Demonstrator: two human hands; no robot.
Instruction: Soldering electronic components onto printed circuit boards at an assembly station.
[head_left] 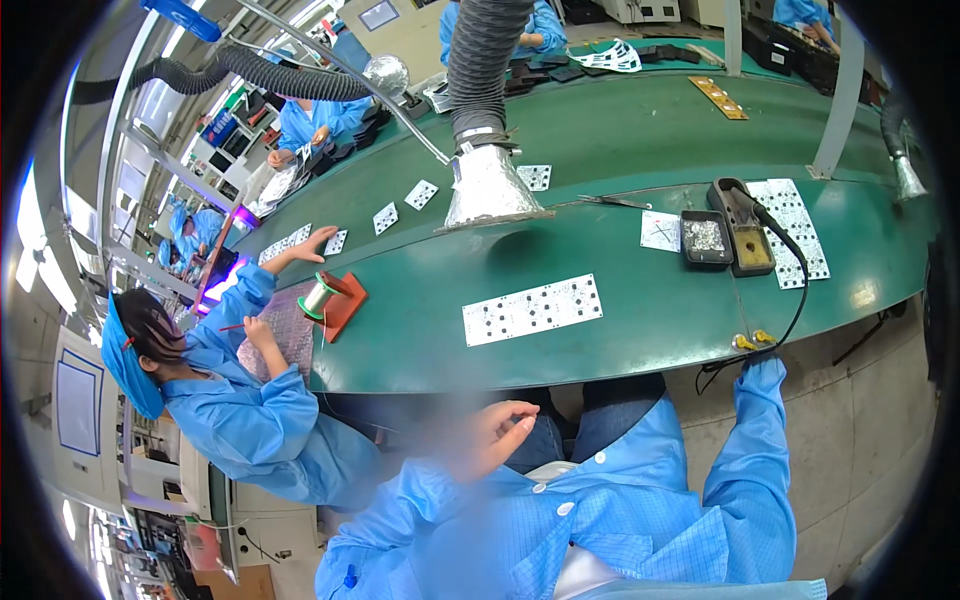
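My left hand (497, 438) hovers over my lap, in front of the table's near edge. Its fingers bend loosely, the thumb stands a little off the forefinger, and I see nothing between them. My right sleeve (762, 410) reaches to the table edge, where the hand itself is hidden. Close to that cuff are two yellow plugs (752, 340) and a black cable (800, 290). On the green table before me lies a white circuit board panel (533, 309) with rows of black parts.
A soldering iron stand (750, 240) stands at right beside a black box of small parts (705, 240), a second panel (800, 225) and tweezers (615, 201). A metal fume hood (490, 185) hangs over the table. At left, a co-worker (240, 390) reaches past a solder spool (322, 295).
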